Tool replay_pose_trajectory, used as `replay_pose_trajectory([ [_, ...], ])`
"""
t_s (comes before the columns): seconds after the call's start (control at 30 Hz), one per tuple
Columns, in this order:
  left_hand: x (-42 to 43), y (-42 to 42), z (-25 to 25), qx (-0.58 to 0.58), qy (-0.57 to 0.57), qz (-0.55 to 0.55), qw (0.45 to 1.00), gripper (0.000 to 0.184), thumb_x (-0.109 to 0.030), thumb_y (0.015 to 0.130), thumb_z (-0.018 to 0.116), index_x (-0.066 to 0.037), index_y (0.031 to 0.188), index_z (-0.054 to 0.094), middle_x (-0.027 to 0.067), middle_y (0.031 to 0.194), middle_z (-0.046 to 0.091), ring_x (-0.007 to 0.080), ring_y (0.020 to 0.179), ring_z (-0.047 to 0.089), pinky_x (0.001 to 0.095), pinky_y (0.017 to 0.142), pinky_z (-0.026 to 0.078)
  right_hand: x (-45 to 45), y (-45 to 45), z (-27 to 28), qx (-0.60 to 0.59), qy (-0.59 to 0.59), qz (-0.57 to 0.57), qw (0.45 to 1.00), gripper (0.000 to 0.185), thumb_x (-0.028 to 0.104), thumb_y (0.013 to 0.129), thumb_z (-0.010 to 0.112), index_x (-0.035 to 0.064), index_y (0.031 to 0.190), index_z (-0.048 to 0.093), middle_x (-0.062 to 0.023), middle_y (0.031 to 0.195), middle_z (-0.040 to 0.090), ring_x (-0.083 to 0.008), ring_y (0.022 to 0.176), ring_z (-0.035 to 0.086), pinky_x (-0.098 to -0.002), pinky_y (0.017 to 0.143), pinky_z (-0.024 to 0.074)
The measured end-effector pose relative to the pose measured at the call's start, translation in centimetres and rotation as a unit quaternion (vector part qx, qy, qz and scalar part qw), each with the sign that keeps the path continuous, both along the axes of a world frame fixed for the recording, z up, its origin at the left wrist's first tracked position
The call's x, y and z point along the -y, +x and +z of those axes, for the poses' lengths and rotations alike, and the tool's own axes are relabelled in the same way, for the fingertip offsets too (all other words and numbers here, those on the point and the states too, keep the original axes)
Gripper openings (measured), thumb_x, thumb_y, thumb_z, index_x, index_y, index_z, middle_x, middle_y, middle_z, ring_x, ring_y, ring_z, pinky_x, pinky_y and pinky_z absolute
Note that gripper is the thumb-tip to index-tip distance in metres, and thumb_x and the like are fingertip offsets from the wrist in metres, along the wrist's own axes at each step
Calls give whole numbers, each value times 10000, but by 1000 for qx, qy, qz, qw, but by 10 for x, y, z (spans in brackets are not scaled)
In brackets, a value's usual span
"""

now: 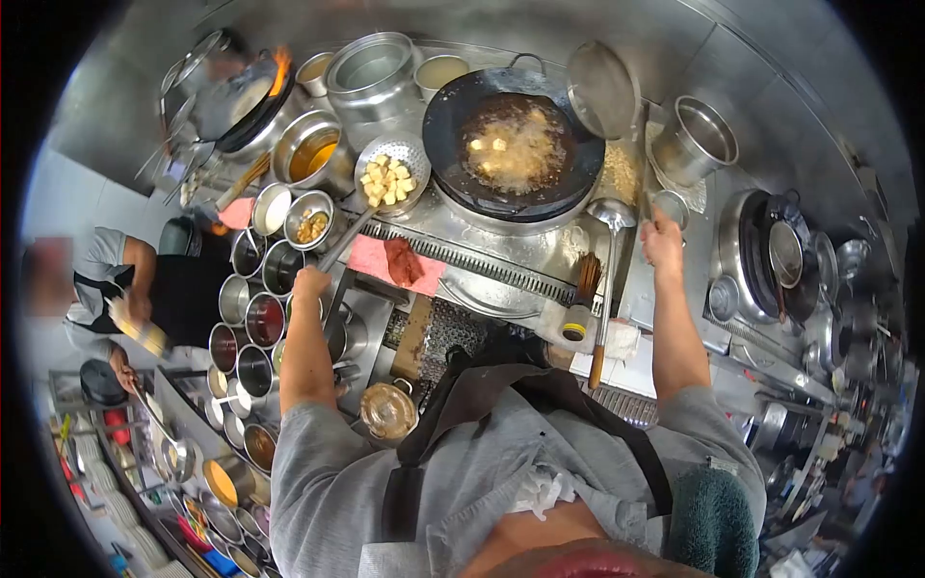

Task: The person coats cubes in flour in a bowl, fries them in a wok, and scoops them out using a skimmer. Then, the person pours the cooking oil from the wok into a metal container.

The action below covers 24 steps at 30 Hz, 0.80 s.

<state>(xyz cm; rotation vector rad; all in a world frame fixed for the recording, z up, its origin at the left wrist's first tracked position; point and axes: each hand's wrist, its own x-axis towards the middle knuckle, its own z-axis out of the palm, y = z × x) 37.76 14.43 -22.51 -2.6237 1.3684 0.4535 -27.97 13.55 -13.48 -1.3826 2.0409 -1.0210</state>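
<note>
My left hand [310, 282] is closed round the handle of a perforated skimmer [412, 154]. Pale yellow cubes [388, 183] lie in its bowl, just left of a black wok [445, 130]. Inside the wok, oil [520, 159] bubbles with a few more cubes afloat. On the right, my right hand [662, 241] grips a small metal cup [672, 206]; its contents cannot be made out. Close to that hand, a ladle [612, 214] with a wooden handle rests across the stove edge.
A round strainer [599, 91] leans behind the wok. Metal pots [369, 72] line the back, and a tall pot [696, 144] stands at right. Several sauce containers [266, 318] fill the left side. A co-worker [106, 279] holds another ladle [178, 458]. Flames [280, 69] rise at a far-left burner.
</note>
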Motion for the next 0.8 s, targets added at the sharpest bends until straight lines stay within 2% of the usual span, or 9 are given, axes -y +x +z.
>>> replay_pose_trajectory([
  [0.1,14,28,-31,-28,51,-50,997,415,-291,679,617,-15,989,639,202,1085,596,334,1031,568,407,868,456,-15,31,3,61,88,44,993,443,81,817,479,45,1258,473,-45,568,518,-129,345,427,-286,302,328],
  [0.2,27,39,-39,-43,90,-153,983,436,-331,674,669,-6,964,642,188,992,634,305,901,625,419,801,483,-30,67,-1,167,174,70,968,341,82,813,500,11,1145,529,-37,563,509,-117,353,427,-275,299,324],
  [0.27,25,30,-30,-290,97,56,951,361,-324,711,663,-26,914,642,127,823,649,247,774,634,394,701,505,-35,101,5,314,167,67,932,137,55,777,522,2,896,566,-36,553,504,-118,357,430,-268,312,307],
  [0.33,15,23,-34,-492,55,171,852,300,-300,744,648,-58,918,613,56,699,591,195,626,586,329,578,501,-27,129,-14,364,152,63,917,145,54,780,526,-2,908,566,-33,558,503,-117,361,426,-262,316,299],
  [0.47,12,-13,-23,-794,75,223,561,211,-208,794,583,-45,924,546,50,739,566,141,532,510,251,457,456,-13,173,-10,433,118,74,891,210,50,782,536,-23,977,570,-32,564,506,-114,377,425,-248,331,281],
  [0.53,15,-29,-26,-808,39,205,551,148,-177,796,551,-57,878,525,32,701,551,104,480,491,197,412,418,-21,174,2,418,96,88,899,344,37,777,531,-23,1114,549,-28,564,511,-111,360,414,-248,310,279],
  [0.63,17,-42,-27,-791,13,218,571,119,-107,780,554,-30,840,485,50,686,543,106,476,485,203,398,413,-36,165,21,337,90,87,933,413,37,786,514,24,1199,523,-9,539,494,-89,324,378,-248,295,278],
  [0.73,8,-53,-11,-786,0,210,581,97,-29,752,544,-4,809,469,89,674,536,122,477,484,219,400,418,-50,158,38,271,95,84,954,437,44,792,513,32,1229,503,-4,533,483,-79,320,364,-239,295,272],
  [0.8,-13,-62,15,-756,-54,202,620,50,-1,728,537,20,753,499,107,661,541,142,478,487,246,412,415,-56,155,43,252,100,90,958,433,45,801,507,39,1234,502,0,532,473,-74,328,362,-234,299,268],
])
